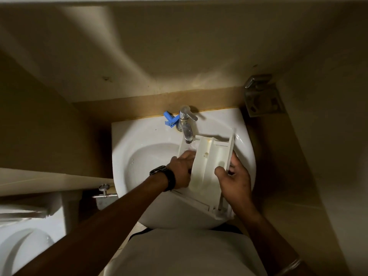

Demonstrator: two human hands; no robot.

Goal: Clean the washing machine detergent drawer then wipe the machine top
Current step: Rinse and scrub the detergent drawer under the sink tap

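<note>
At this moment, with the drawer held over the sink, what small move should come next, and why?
Probably rub the left hand along the drawer under the tap. Water appears to run onto the drawer's far end, yellowish stains show inside it, and the right hand already grips its edge over the sink.

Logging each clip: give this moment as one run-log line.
step: rinsing drawer | place: sink, under tap | left hand: rubbing inside | right hand: gripping edge | machine top: not in view

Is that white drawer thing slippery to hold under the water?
Probably slippery: the detergent drawer is smooth plastic and water from the tap runs over it. It looks stiff, keeping its shape. Likely light, since the right hand steadies it tilted over the sink.
</note>
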